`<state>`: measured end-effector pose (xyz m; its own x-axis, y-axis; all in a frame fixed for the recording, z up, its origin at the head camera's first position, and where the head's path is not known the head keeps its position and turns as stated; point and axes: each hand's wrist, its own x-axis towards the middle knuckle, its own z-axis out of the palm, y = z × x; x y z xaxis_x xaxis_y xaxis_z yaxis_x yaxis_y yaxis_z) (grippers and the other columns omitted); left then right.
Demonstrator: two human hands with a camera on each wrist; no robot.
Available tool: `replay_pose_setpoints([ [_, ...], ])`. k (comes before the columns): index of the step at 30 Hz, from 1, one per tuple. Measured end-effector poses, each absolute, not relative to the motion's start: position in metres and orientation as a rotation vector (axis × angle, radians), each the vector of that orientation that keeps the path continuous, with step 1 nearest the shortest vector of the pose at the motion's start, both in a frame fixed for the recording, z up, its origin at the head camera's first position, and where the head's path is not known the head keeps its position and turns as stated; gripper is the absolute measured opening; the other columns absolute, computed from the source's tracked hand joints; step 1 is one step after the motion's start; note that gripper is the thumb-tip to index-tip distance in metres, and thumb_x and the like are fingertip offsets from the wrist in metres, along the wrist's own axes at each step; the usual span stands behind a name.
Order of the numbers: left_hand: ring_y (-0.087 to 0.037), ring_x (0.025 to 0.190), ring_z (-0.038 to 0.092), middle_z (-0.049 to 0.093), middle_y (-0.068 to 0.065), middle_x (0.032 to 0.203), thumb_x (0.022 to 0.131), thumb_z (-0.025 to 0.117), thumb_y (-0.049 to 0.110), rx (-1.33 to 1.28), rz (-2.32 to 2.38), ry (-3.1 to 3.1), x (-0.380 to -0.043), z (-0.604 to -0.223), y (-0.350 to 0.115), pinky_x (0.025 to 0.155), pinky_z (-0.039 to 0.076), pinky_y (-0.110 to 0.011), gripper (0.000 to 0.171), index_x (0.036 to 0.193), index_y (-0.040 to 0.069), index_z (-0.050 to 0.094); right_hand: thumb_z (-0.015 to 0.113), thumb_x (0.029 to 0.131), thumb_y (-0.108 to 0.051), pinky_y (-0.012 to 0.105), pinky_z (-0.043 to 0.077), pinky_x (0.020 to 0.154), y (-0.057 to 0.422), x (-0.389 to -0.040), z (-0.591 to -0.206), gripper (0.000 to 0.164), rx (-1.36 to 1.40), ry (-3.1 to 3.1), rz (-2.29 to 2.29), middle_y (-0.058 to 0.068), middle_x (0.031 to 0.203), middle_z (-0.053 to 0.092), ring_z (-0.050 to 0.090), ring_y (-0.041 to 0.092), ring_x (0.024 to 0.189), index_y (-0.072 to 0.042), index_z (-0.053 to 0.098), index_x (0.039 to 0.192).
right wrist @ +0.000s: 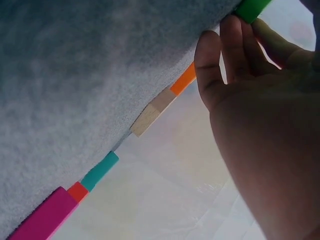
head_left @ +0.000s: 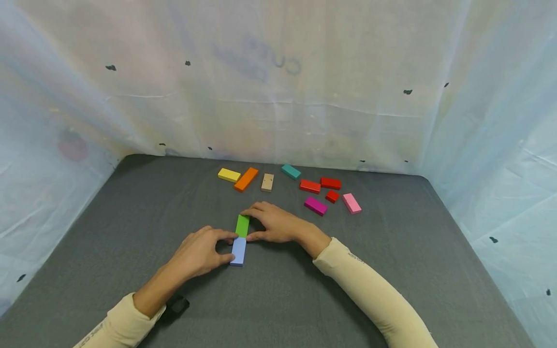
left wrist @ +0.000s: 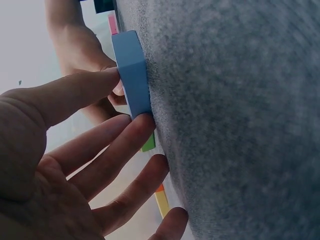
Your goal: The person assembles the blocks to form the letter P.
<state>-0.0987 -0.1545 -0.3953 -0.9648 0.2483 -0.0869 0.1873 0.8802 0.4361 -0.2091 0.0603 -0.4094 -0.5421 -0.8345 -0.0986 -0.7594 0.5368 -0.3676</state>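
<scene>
A light blue block (head_left: pixel 238 251) and a green block (head_left: pixel 242 225) lie end to end on the grey table, forming one line. My left hand (head_left: pixel 197 252) pinches the blue block, its thumb near one end and fingertips near where the two blocks meet. In the left wrist view, the thumb and fingers also hold the blue block (left wrist: pixel 134 75) along its edges. My right hand (head_left: pixel 277 224) grips the green block, fingers at the far end and thumb beside the joint. Only a corner of the green block (right wrist: pixel 251 9) shows in the right wrist view.
Behind the hands lie yellow (head_left: pixel 229 175), orange (head_left: pixel 246 180), wooden (head_left: pixel 267 182) and teal (head_left: pixel 291 171) blocks. Farther right are several red blocks (head_left: pixel 310 186), a magenta block (head_left: pixel 315 206) and a pink block (head_left: pixel 351 203). Pale sheeting (head_left: pixel 278 121) surrounds the table.
</scene>
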Motion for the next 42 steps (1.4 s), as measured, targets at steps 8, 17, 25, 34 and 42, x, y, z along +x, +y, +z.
replay_pose_setpoints([
  [8,-0.028,0.114,0.062,0.072,-0.001,0.120,0.079,0.083,0.031,0.332,0.628,2.901,-0.099,-0.395,-0.155,0.087,0.052,-0.055,0.048,0.124,0.021,0.071,0.064,0.093,-0.052,0.037,0.043,0.111,0.060,-0.208,-0.409,0.066,-1.334,2.513,-0.408,-0.001,0.141,0.052,0.050,0.014,0.124,-0.022,0.045,0.149],
  [17,-0.029,0.115,0.061,0.072,-0.001,0.120,0.080,0.083,0.032,0.322,0.628,2.898,-0.099,-0.394,-0.154,0.090,0.049,-0.059,0.047,0.124,0.021,0.071,0.063,0.093,-0.053,0.037,0.043,0.110,0.059,-0.209,-0.410,0.066,-1.355,2.526,-0.398,-0.001,0.141,0.053,0.051,0.014,0.124,-0.021,0.045,0.148],
  [25,-0.028,0.113,0.062,0.072,0.001,0.118,0.079,0.084,0.031,0.321,0.631,2.907,-0.098,-0.395,-0.154,0.087,0.051,-0.056,0.046,0.123,0.021,0.072,0.065,0.092,-0.053,0.037,0.043,0.111,0.059,-0.208,-0.409,0.067,-1.355,2.525,-0.399,-0.001,0.140,0.053,0.051,0.014,0.125,-0.021,0.045,0.148],
  [34,-0.020,0.101,0.065,0.073,0.007,0.100,0.078,0.085,0.032,0.335,0.636,2.922,-0.103,-0.395,-0.151,0.080,0.053,-0.047,0.043,0.118,0.019,0.074,0.065,0.092,-0.053,0.036,0.043,0.110,0.061,-0.209,-0.410,0.067,-1.354,2.528,-0.403,-0.002,0.140,0.053,0.050,0.013,0.123,-0.021,0.046,0.148],
  [42,-0.014,0.095,0.063,0.070,0.011,0.097,0.076,0.086,0.035,0.381,0.593,2.885,-0.111,-0.393,-0.153,0.072,0.052,-0.039,0.054,0.126,0.021,0.070,0.065,0.092,-0.052,0.035,0.043,0.110,0.060,-0.208,-0.410,0.067,-1.349,2.513,-0.422,-0.002,0.140,0.053,0.050,0.013,0.123,-0.021,0.046,0.148],
])
